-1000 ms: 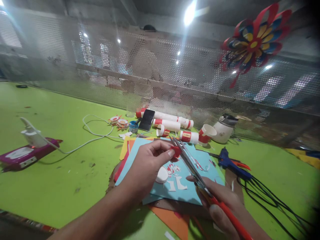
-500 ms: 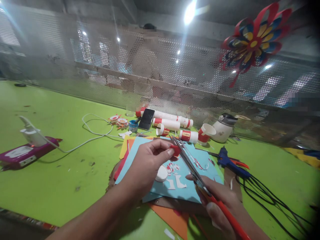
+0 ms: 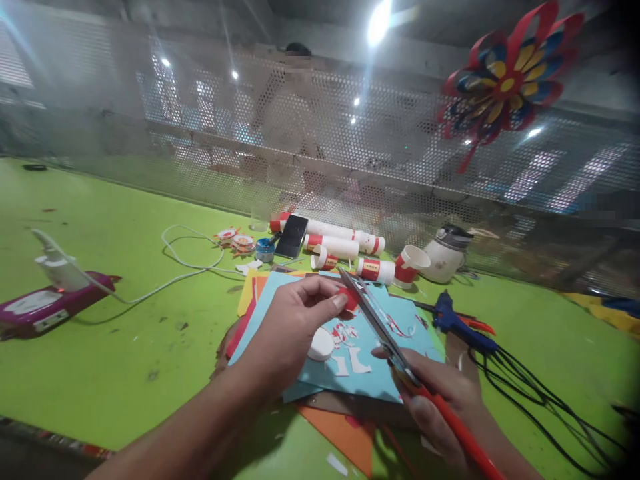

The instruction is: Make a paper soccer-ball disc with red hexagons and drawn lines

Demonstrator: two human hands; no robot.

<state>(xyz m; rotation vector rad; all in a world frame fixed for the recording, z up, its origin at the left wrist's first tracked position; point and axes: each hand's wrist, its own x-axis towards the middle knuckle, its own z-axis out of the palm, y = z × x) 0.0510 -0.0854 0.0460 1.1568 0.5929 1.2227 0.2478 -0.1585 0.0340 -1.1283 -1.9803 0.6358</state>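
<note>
My left hand (image 3: 290, 327) pinches a small red paper piece (image 3: 349, 297) between thumb and forefinger, above a light blue sheet (image 3: 380, 360). My right hand (image 3: 440, 407) grips red-handled scissors (image 3: 390, 343), whose blades reach up to the red piece and lie against it. On the blue sheet lie a white disc (image 3: 321, 345) and small white and red paper cutouts (image 3: 350, 353). Orange, yellow and red sheets (image 3: 250, 297) poke out from under the blue one.
Red-and-white paper tubes (image 3: 345, 243), a phone (image 3: 294, 236) and a paper cup (image 3: 411, 263) line the back by the mesh screen. A blue glue gun (image 3: 453, 320) with black cords lies right. A purple box (image 3: 45, 308) with a white cable sits left. A paper flower (image 3: 505, 80) hangs on the mesh.
The view has shifted slightly; both hands, the red piece and the scissors hold nearly the same pose.
</note>
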